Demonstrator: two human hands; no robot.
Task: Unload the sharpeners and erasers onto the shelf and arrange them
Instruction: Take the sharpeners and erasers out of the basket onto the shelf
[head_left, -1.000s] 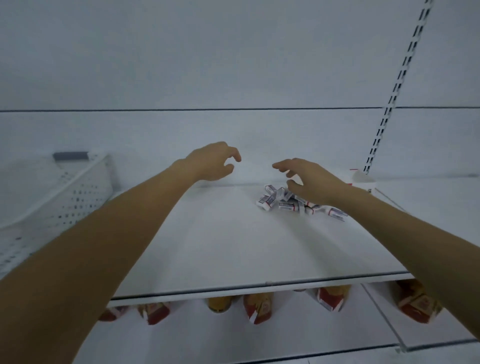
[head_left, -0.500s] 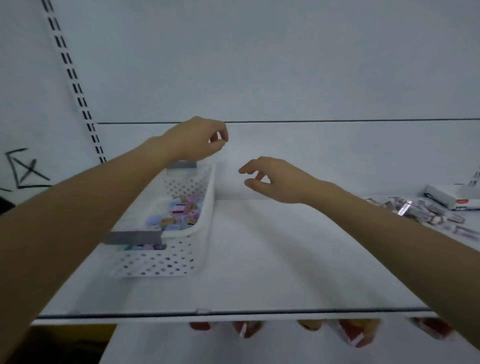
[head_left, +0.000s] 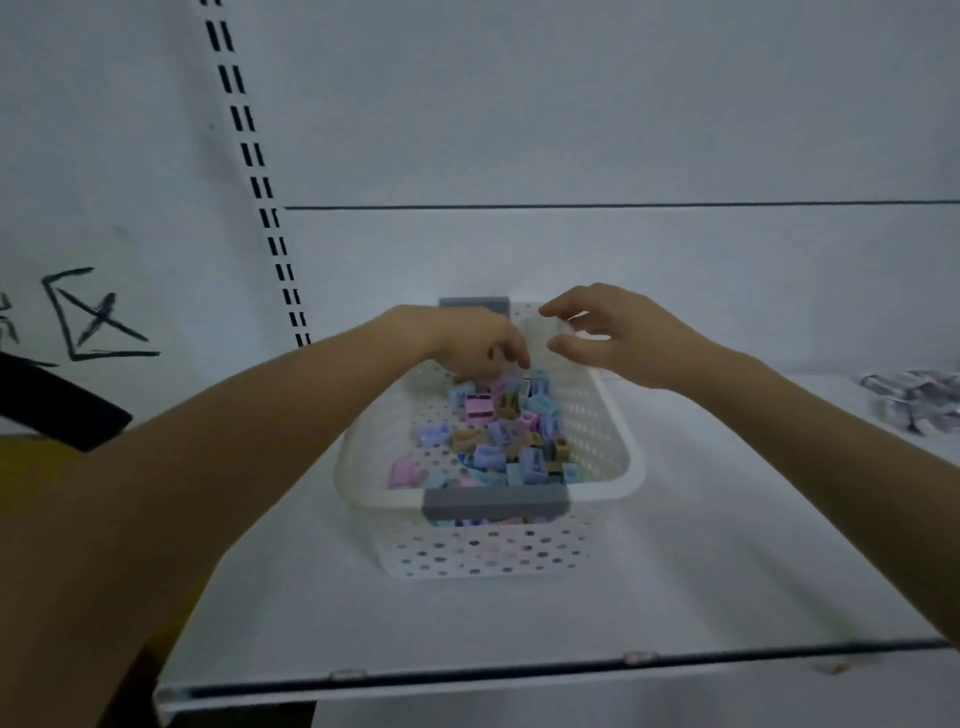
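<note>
A white perforated basket (head_left: 615, 457) with grey handles stands on the white shelf (head_left: 467, 618). Inside it lies a heap of small pastel sharpeners (head_left: 501, 434) in blue, pink, purple and tan. My left hand (head_left: 457, 338) reaches down into the far end of the basket. Its fingertips are in among the top sharpeners, and a grip on any of them is not visible. My right hand (head_left: 608, 332) hovers over the basket's far right rim, thumb and fingers apart, holding nothing. A pile of wrapped erasers (head_left: 914, 402) lies at the shelf's right edge.
A slotted shelf upright (head_left: 260, 171) runs up the back wall left of the basket. Black marker drawing (head_left: 88, 317) is on the wall at left, with a black strap (head_left: 57, 405) and a yellow surface (head_left: 31, 467) below it. The shelf's front edge (head_left: 519, 670) is near me.
The view swung left from the eraser pile to the basket. Both hands followed; my left hand dropped into the basket among the sharpeners, and my right hand came over its far rim.
</note>
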